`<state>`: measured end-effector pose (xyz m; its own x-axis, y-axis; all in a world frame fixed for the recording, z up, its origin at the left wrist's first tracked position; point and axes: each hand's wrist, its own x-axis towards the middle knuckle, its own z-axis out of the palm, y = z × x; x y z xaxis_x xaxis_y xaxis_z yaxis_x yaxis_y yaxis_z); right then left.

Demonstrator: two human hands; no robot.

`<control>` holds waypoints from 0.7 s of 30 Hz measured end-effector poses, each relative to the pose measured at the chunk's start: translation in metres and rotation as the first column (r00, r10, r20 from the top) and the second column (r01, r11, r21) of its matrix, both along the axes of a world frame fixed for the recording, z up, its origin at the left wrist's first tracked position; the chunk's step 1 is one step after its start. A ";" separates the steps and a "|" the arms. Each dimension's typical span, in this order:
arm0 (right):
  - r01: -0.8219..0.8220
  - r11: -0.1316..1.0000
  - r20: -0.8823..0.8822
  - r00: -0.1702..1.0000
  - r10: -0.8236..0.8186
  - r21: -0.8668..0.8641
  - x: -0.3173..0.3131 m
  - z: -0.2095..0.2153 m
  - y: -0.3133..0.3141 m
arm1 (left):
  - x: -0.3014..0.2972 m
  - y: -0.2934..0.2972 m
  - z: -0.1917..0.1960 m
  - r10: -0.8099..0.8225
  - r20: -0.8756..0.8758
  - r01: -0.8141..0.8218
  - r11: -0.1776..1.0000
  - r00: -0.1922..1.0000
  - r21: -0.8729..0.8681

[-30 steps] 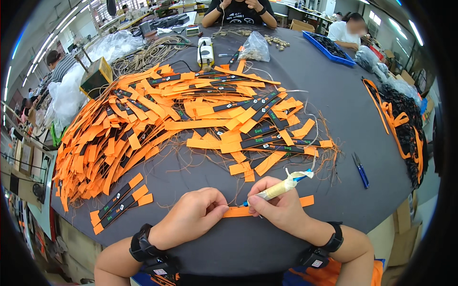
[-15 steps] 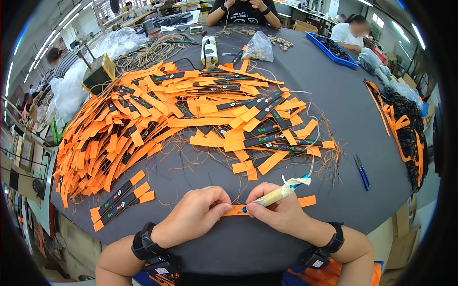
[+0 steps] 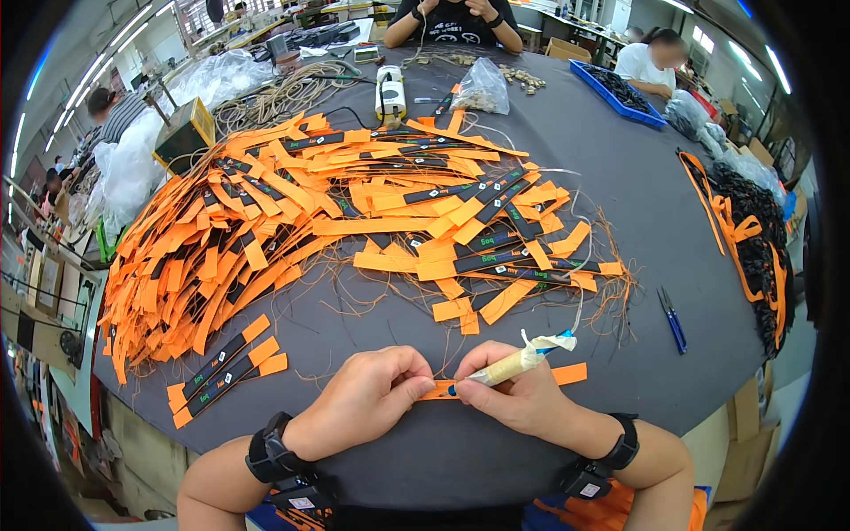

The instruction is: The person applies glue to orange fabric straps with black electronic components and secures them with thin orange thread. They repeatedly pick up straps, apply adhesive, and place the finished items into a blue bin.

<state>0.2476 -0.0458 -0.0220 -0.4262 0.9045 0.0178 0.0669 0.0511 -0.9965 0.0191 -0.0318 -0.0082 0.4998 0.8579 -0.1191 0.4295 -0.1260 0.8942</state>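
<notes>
An orange webbing strip point(image 3: 569, 374) lies flat across the table close in front of me. My left hand point(image 3: 379, 382) pinches its left part between thumb and fingers. In my right hand point(image 3: 522, 389) is a pen-like hot tool point(image 3: 509, 365), its handle wrapped in cream tape and a thin wire running from its back end. The tool slants down to the left, and its blue-ringed front end is at the strip, just right of my left fingertips. Whether the very tip touches the strip is too small to tell.
A big heap of orange and black strips point(image 3: 257, 212) covers the table's middle and left, with loose threads at its right. Several strips point(image 3: 226, 372) lie apart at left. Blue thread snips point(image 3: 672, 320) are at right. Beyond stand a white power unit point(image 3: 390, 96) and a blue tray point(image 3: 620, 93).
Both hands stay almost in place over the strip. The tool's back end has dipped slightly, and my left fingertips have shifted a touch to the right.
</notes>
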 end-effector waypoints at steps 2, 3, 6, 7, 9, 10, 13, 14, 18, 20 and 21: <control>-0.003 1.000 0.006 1.000 0.002 0.009 0.000 0.000 0.000 | 0.000 0.000 0.000 0.002 0.000 -0.002 1.000 1.000 -0.007; -0.003 1.000 0.009 1.000 0.003 0.013 0.000 0.000 0.000 | 0.000 0.000 0.000 0.004 0.002 -0.004 1.000 1.000 -0.012; -0.003 1.000 0.012 1.000 0.002 0.026 0.000 0.001 0.001 | 0.000 0.000 -0.001 0.008 0.003 -0.008 1.000 1.000 -0.021; -0.005 1.000 0.011 1.000 0.005 0.020 0.000 0.001 0.001 | 0.000 -0.001 -0.001 0.010 0.003 -0.009 1.000 1.000 -0.023; -0.008 1.000 0.010 1.000 0.008 0.007 0.000 0.000 0.001 | 0.000 0.000 0.000 0.004 -0.002 -0.004 1.000 1.000 -0.022; -0.006 1.000 0.010 1.000 0.006 0.006 0.000 -0.001 0.000 | 0.000 0.000 0.000 0.002 -0.005 -0.002 1.000 1.000 -0.021; -0.005 1.000 0.013 1.000 0.005 0.006 0.000 -0.001 0.000 | -0.001 0.001 -0.002 0.000 0.005 0.000 1.000 1.000 -0.023; -0.007 1.000 0.017 1.000 0.007 0.006 0.000 -0.001 0.000 | -0.001 0.000 -0.002 0.001 0.007 -0.001 1.000 1.000 -0.023; -0.007 1.000 0.026 1.000 0.007 0.008 0.000 0.000 0.001 | 0.001 -0.001 -0.003 0.052 0.074 -0.046 0.995 0.996 -0.086; 0.019 1.000 -0.022 1.000 -0.020 -0.021 0.000 -0.002 0.000 | 0.000 -0.001 -0.003 0.091 0.088 -0.083 0.992 0.992 -0.096; 0.031 0.999 -0.046 0.998 -0.033 -0.036 0.000 -0.003 0.000 | -0.003 0.001 -0.004 0.105 0.071 -0.099 0.992 0.992 -0.075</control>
